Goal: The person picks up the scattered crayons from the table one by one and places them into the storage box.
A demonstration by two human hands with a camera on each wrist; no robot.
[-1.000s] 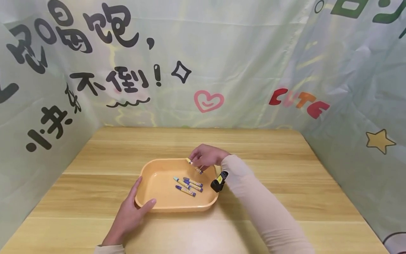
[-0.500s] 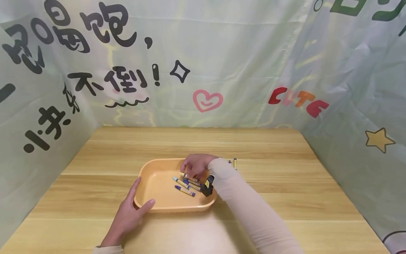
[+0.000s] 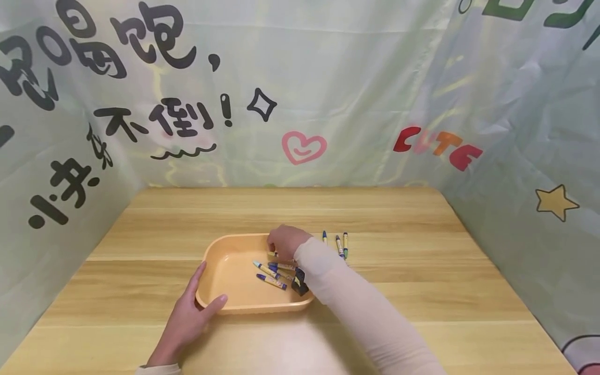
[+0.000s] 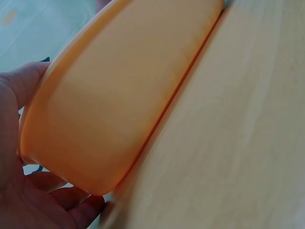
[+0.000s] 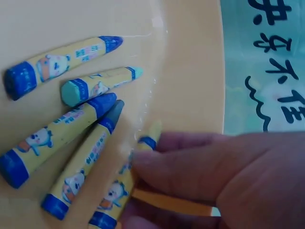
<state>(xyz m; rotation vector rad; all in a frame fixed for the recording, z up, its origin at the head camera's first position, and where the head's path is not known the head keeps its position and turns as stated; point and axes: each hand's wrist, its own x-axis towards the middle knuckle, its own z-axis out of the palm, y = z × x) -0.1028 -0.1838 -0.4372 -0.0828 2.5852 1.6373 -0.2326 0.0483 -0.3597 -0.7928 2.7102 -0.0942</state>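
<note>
And clamps a yellow-tipped crayon between thumb and fingers with the right hand, down inside the tray, just beside a grey-tipped crayon! Cannot tell whether just above the tray's floor or touching it.

Over on the other side, grips the tray's near left corner with the left hand, thumb over the rim, fingers against the outer wall.

Counts four lying loose in the tray: the grey-tipped one, a mint crayon and two blue crayons, all bunched close together.

Looks farther out now, past the sleeve, and finds at least three crayons on the table, beyond the tray's right side.

Seems midway, judging by the split: four at rest inside, one in the pinch, at least three outside. Gives no sure sign of direction, into the tray or out of it, nor of any more behind the sleeve. Has yet to release that held one
</note>
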